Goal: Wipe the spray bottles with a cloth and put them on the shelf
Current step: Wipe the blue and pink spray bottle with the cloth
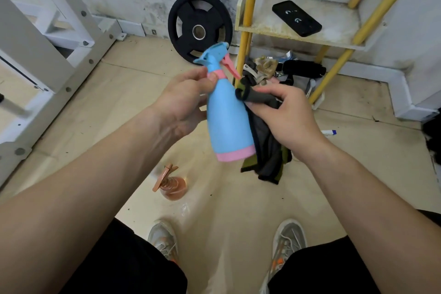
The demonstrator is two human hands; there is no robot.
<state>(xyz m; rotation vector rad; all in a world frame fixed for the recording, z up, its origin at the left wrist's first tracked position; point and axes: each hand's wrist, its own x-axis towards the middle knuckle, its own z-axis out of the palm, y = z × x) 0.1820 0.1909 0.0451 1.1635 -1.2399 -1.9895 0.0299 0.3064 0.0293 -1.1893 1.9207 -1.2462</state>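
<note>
Forearms (95,162) reach out over the floor (238,198): left hand (188,98) pinches the blue spray bottle (226,114) at its pink collar (218,75) (a thin hold). Right hand (284,114) grips a dark cloth (267,155), apparently touching the bottle's side. Hard wiping could twist the bottle loose.

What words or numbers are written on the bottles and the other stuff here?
Nothing here can be read as words or numbers.
blue spray bottle: plain, no label shows.
orange spray bottle: no label shows.
cloth: no print shows.
black flat object on the shelf: white marks, not legible letters.
small white and blue tube: too small to read.
weight plate: no lettering shows.
</note>
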